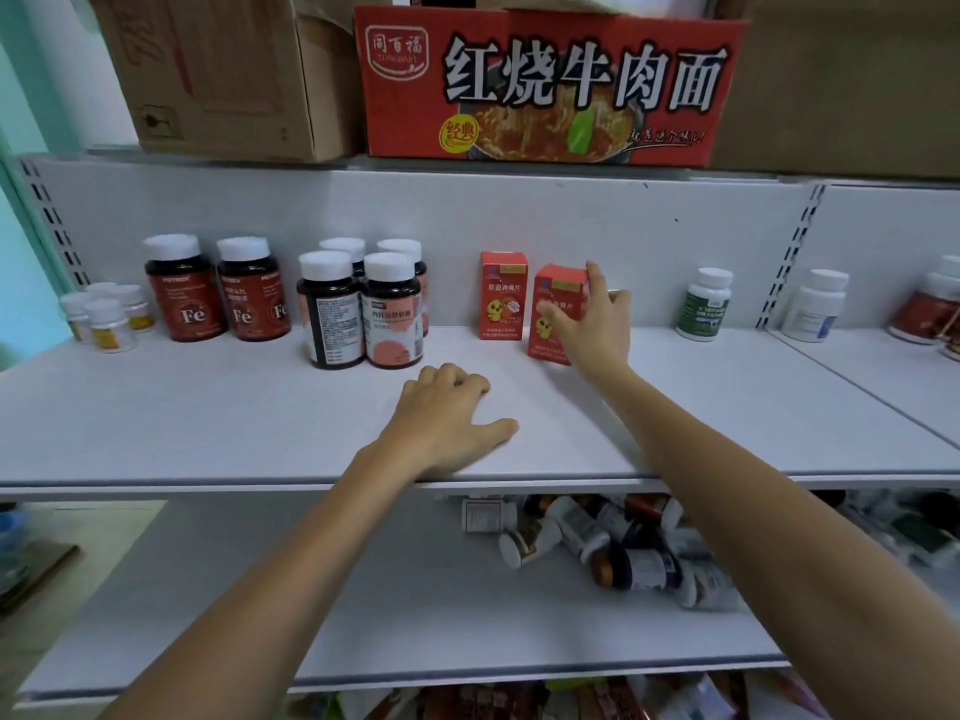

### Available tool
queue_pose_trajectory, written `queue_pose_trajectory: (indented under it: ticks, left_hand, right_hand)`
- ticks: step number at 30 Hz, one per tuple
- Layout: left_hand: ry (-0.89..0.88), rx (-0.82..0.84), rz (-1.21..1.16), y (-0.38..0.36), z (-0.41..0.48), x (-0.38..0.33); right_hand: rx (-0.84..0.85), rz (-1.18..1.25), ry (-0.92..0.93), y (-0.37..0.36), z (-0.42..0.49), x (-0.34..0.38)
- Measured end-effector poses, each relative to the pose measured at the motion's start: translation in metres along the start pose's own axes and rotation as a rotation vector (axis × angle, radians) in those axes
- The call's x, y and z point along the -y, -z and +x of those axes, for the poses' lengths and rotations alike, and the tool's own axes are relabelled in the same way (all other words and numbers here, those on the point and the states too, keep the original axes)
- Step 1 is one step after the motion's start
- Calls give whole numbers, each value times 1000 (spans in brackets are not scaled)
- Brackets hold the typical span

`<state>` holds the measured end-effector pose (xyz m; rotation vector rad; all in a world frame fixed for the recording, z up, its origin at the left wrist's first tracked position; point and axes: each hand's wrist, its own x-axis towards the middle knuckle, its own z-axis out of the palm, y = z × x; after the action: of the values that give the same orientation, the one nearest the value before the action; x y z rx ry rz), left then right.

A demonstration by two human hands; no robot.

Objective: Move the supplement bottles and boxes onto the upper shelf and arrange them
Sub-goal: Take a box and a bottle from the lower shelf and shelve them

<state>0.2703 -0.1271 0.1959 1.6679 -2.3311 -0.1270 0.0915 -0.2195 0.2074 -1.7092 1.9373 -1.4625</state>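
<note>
A: What is the biggest thing in front of the person?

B: The white upper shelf [208,418], running the full width. Above it sit a red noodle carton [545,85] and a brown cardboard box [218,70]. Beneath it, the lower shelf [311,589] holds a heap of bottles [613,548] lying on their sides.

A: And what stands on the upper shelf?

B: From the left: 2 dark Fe bottles [184,293], then 4 dark pink-label bottles [392,314] in a tight block, all upright with white caps up. Further right stands a red box [501,298], long axis vertical, printed face forward.

A: Where is the box being handled?

B: The held red box [556,288] is just beside that one, slightly nearer the front edge. It is upright, leaning a little to the right, with its front facing the person. Whether its base rests on the board cannot be told.

A: The hands?

B: The right hand [597,317] grips that box, thumb across the front and fingers round the right side. The left hand [447,423] rests palm down on the board, fingers loosely bent, holding nothing.

A: Anything smaller?

B: A green-label bottle [704,309] to the right, and small white bottles [106,317] at the far left.
</note>
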Motion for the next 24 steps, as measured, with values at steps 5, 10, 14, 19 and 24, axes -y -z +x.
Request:
queue_pose_trajectory:
  ticks: [5, 10, 14, 19, 24]
  left_hand:
    - [19, -2, -9, -2, 2, -1]
    - [27, -16, -22, -1, 0, -3]
    - [18, -99, -85, 0, -5, -4]
    - [-59, -193, -165, 2, -19, -11]
    - [-168, -285, -249, -4, -46, -17]
  right_hand:
    - [-4, 60, -25, -20, 19, 3]
    - [81, 114, -108, -24, 16, 4]
    - [61, 4, -119, -18, -1, 3]
    - [62, -153, -88, 17, -37, -4]
    - [58, -277, 18, 66, -74, -17]
